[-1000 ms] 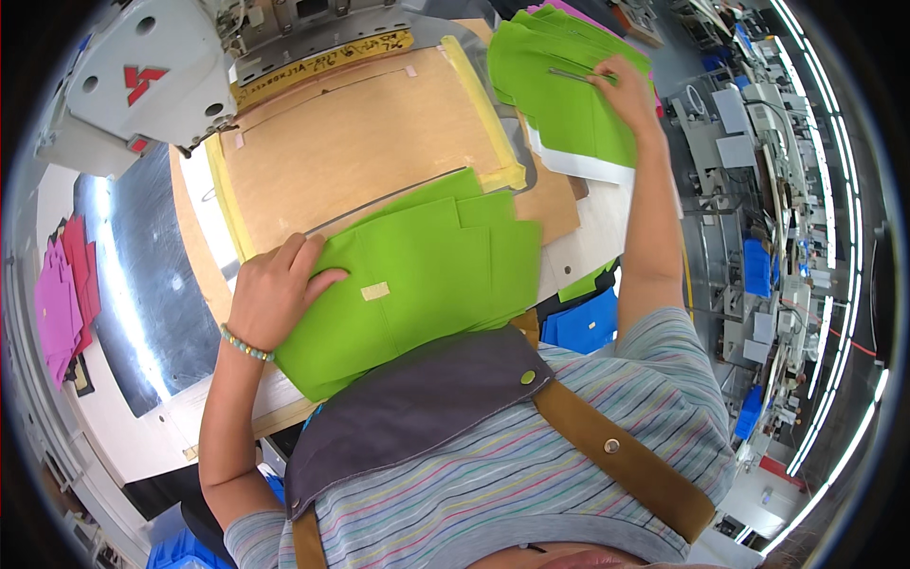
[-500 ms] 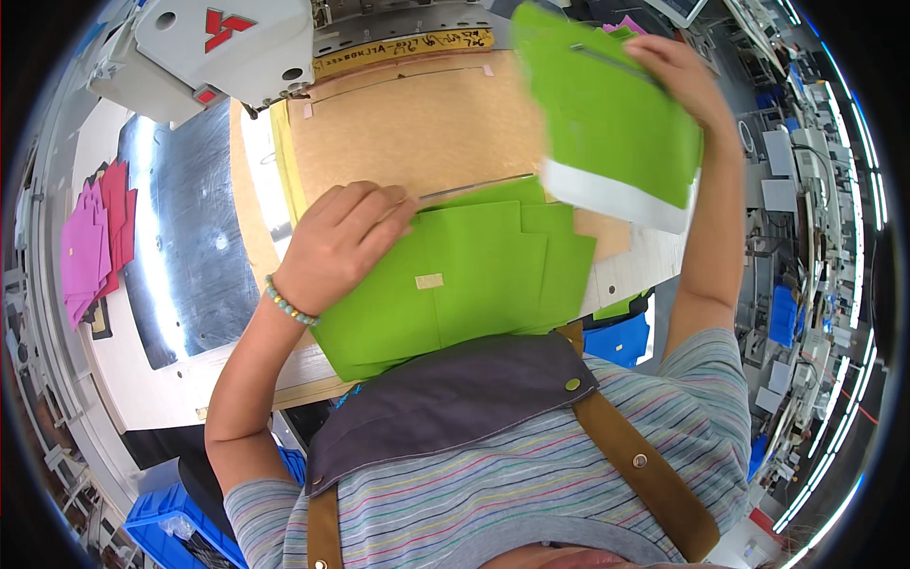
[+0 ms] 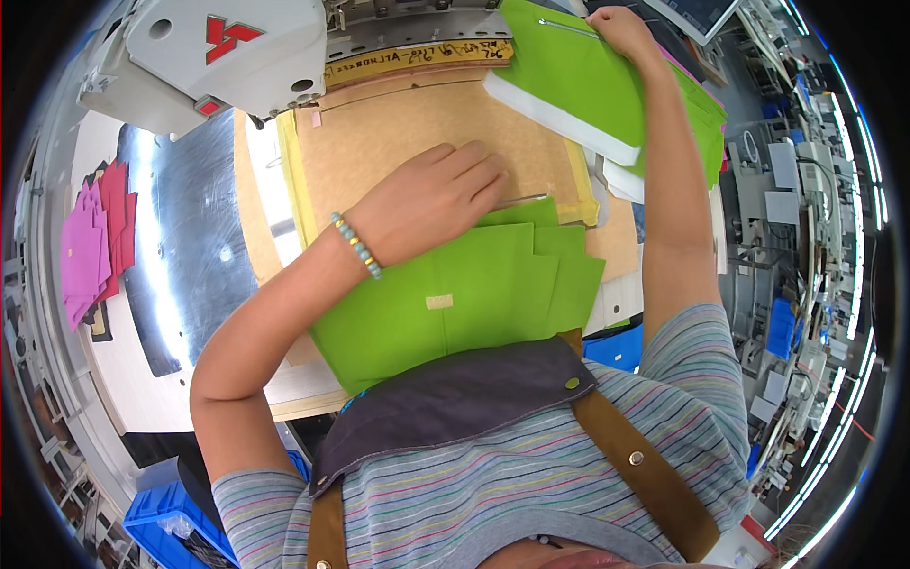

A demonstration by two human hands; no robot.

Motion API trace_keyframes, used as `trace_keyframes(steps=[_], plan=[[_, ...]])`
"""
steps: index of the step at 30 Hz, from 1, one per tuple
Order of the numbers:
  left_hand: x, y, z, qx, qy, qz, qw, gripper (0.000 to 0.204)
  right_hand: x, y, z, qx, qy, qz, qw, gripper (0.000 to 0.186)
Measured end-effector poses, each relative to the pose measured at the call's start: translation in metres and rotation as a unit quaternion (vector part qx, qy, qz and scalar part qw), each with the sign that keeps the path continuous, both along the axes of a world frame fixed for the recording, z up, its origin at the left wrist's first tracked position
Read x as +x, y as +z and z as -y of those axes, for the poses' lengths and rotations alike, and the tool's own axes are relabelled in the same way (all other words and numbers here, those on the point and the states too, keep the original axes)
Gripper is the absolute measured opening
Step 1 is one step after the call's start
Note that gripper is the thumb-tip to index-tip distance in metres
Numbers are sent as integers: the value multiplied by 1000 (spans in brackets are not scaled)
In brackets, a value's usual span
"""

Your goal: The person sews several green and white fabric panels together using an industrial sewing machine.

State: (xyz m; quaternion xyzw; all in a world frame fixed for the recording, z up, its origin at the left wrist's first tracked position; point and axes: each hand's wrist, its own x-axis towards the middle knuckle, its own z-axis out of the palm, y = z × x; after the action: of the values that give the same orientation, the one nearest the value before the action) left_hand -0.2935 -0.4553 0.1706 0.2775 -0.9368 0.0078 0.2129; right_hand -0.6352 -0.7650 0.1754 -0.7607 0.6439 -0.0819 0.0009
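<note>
My right hand, at the far right, pinches the upper edge of a green panel with a zipper-like strip near its top and a white band along its lower edge. More green pieces lie under and beside it. My left hand, a beaded bracelet at its wrist, rests with bent fingers on the tan board, at the far edge of a stack of green pieces. Its fingertips are tucked under, so what they grip, if anything, is hidden. A small beige label sits on the stack's top piece.
A white machine head stands at the far left, beside a yellow-taped bar. Left of the board is a shiny metal plate, with purple pieces and red pieces beyond. A blue crate is below the table.
My right hand has carried the green panel away to the far right, over other green pieces. My left hand has slid right and slightly away from me, across the board.
</note>
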Motion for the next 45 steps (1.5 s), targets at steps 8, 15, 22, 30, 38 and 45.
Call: trace_keyframes(steps=[8, 15, 22, 30, 38, 45], plan=[[-21, -34, 50, -168, 122, 178, 962, 40, 96, -23, 21, 119, 133, 107, 978, 27], [-1, -44, 60, -155, 195, 200, 948, 39, 110, -50, 42, -61, 298, 235, 923, 27], [17, -41, 74, -102, 187, 216, 953, 25, 84, 15, -144, -92, 219, 18, 971, 31], [16, -38, 77, -93, 173, 185, 963, 16, 65, -26, -221, -171, 299, -19, 939, 24], [7, -36, 76, -91, 202, 199, 955, 31, 72, -30, -202, -223, 313, -28, 923, 24], [21, -43, 73, -129, 193, 143, 962, 31, 72, -33, -209, -287, 276, 32, 917, 25]])
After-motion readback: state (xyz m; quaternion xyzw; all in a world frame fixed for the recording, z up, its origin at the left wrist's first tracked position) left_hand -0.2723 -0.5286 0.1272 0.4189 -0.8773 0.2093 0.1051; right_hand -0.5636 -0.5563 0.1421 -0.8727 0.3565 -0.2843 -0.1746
